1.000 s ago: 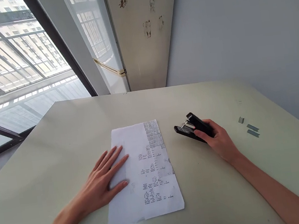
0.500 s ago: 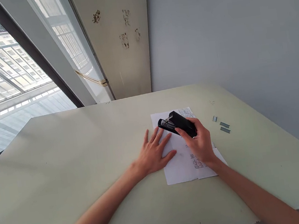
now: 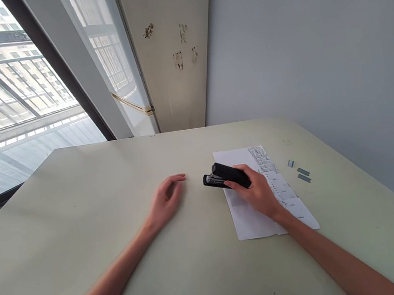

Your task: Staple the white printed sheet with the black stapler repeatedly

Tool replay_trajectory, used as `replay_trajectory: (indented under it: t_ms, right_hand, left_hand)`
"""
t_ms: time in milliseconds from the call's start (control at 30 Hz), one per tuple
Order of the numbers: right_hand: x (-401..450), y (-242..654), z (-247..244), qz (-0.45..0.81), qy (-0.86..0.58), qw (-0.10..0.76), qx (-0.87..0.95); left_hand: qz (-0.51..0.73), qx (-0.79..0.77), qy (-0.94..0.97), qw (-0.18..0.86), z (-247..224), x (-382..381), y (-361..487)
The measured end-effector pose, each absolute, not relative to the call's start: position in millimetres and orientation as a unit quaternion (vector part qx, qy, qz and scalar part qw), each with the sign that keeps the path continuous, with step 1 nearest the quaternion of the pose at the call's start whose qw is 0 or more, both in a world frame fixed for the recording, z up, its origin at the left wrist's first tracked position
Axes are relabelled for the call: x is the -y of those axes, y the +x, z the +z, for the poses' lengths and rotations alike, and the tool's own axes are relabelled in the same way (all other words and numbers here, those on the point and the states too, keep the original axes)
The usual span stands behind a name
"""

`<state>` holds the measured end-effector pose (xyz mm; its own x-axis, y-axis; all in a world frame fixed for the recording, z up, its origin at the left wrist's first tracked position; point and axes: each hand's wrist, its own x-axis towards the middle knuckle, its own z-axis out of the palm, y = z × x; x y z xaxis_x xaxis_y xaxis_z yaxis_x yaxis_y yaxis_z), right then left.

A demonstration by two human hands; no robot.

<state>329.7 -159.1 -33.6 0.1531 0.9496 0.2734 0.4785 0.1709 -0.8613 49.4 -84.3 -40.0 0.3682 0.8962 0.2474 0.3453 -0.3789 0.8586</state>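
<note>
My right hand (image 3: 260,192) is wrapped round a black stapler (image 3: 232,174), held over the left part of the papers. The stapler's front end points left, past the paper's left edge, with a gap between its upper arm and base. Beneath it lie white printed papers (image 3: 251,223), partly covered by my right hand and forearm. To the left, my left hand (image 3: 167,198) holds nothing; its fingers are loosely curved, with thumb and forefinger apart. It is apart from both stapler and papers.
Several grey staple strips (image 3: 303,171) lie on the pale table (image 3: 115,188), right of the papers. A grey wall (image 3: 314,43) borders the table's right side. At the far left stands a window (image 3: 1,87); a marked cream panel (image 3: 175,72) rises behind the table.
My left hand has lifted off the papers and moved left. My right hand has carried the stapler left relative to the papers. The camera view has shifted slightly.
</note>
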Motion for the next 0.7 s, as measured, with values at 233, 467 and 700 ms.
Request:
replay_trajectory:
  t_ms: [233,467,700]
  right_hand:
    - [135,277,-34,0.288,-0.529,0.403,0.689]
    - [130,258,-46,0.285,-0.534,0.381,0.699]
    - [139,262,-45,0.309,-0.551,0.377,0.677]
  left_hand:
    - [0.424,-0.484,0.643,0.416,-31,74,17]
    - [0.435,-0.479,0.621,0.443,-31,75,12]
    - [0.449,-0.487,0.591,0.460,-28,75,13]
